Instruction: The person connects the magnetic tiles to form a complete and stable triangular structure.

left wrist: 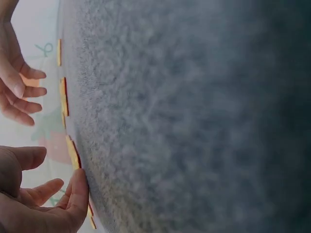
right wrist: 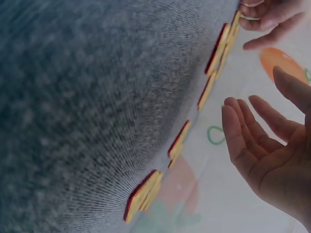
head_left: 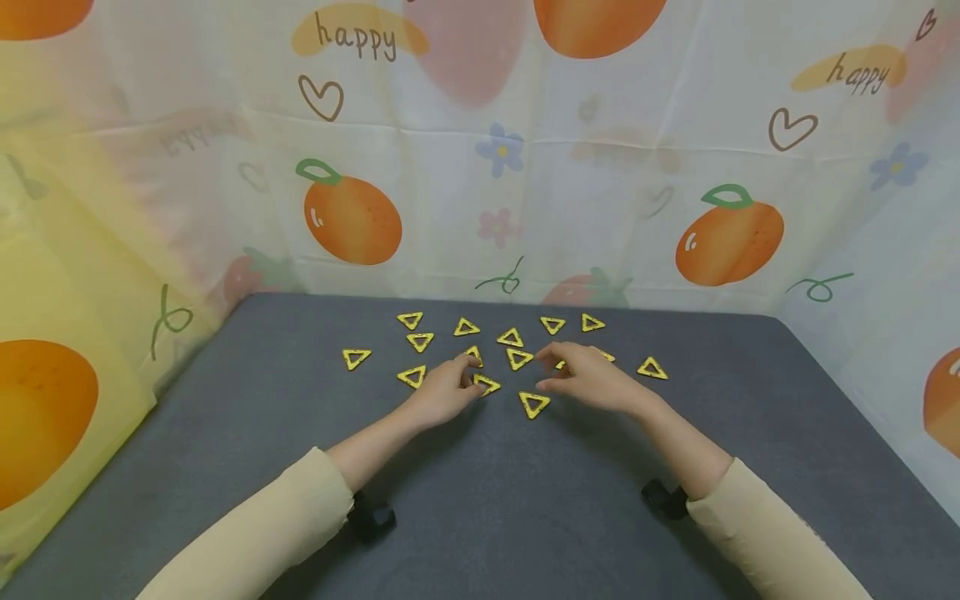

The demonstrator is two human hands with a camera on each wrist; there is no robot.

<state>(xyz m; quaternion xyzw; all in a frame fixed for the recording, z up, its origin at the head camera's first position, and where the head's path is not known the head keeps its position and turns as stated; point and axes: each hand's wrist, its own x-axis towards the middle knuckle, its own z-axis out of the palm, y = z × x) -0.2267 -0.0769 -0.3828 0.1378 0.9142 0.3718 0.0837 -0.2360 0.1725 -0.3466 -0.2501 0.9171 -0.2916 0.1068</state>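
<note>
Many small yellow triangle frames lie scattered flat on the dark grey table. My left hand (head_left: 444,392) reaches in low from the left, its fingertips close to one triangle frame (head_left: 489,384) and partly covering another (head_left: 476,354). In the left wrist view, the fingers of the left hand (left wrist: 43,204) are bent down to the tabletop beside a triangle frame (left wrist: 74,151), thumb apart from them. My right hand (head_left: 592,377) hovers over the right part of the group, hiding some pieces. The right wrist view shows this hand (right wrist: 272,150) with spread, gently bent fingers and nothing between them.
A triangle frame (head_left: 534,405) lies nearest me, between the hands. Others sit at the outer left (head_left: 356,358) and outer right (head_left: 652,368). Behind the table (head_left: 495,517) hangs a fruit-print curtain (head_left: 442,200). A black wrist device (head_left: 371,518) shows under the left sleeve.
</note>
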